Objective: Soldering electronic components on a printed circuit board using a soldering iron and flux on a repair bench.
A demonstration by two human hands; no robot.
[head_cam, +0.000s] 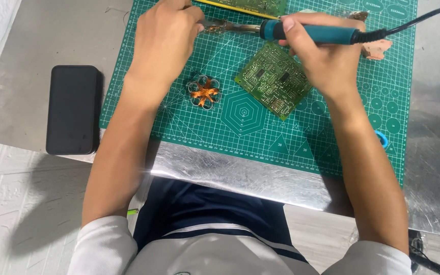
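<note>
**Soldering iron held over the green mat**

The right hand [318,53] closes its fingers around the teal-handled soldering iron [301,31] near the far edge of the green gridded cutting mat [260,137]. The left hand [166,38] seems to pinch something small at the tip. A green circuit board [275,79] lies near the mat's centre; a black phone [73,108] rests at the bench's left edge.

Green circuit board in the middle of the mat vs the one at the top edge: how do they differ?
The middle circuit board lies whole in view, turned at an angle, partly under the right hand. The top circuit board is cut off by the frame, showing only a strip with a yellow edge, beyond the soldering iron. Both are green and lie on the cutting mat.
</note>
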